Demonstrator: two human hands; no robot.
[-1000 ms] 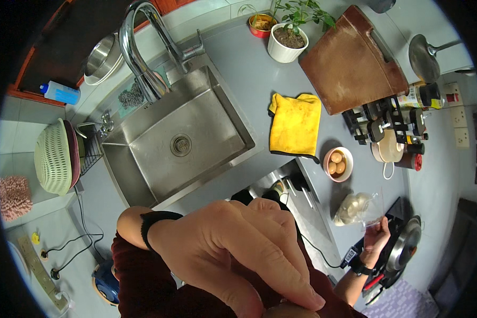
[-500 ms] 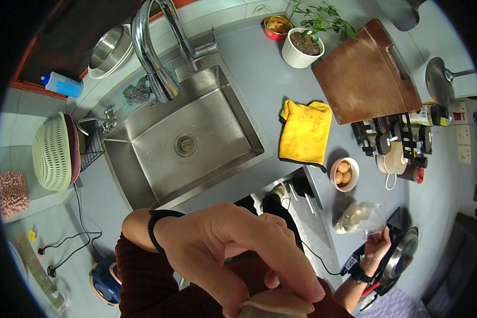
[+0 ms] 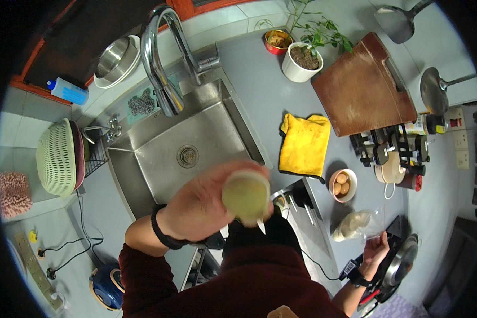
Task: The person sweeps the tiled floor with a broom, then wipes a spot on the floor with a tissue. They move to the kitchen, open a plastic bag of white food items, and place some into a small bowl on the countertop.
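Note:
My left hand (image 3: 199,209), wearing a dark wristband, is raised in front of my body near the sink's front edge. It is closed on a round, pale-rimmed piece with a yellow-green face (image 3: 245,197); motion blurs it and its kind is unclear. At the right, my right hand (image 3: 376,248) pinches the edge of a clear plastic bag (image 3: 355,225) holding pale lumps. A dark watch sits on that wrist. Just beyond the bag stands a small bowl of brown eggs (image 3: 343,185).
A steel sink (image 3: 159,175) with a tall faucet (image 3: 169,100) lies ahead. To its right are a yellow cloth (image 3: 303,146), a potted plant (image 3: 302,62) and a brown cutting board (image 3: 363,87). A lidded pan (image 3: 400,257) stands beyond my right hand. Green baskets (image 3: 58,159) stand left.
My left hand has moved up and away from my body, turning the round piece's yellow-green face into view. My right hand stays at the bag. The view has tilted slightly.

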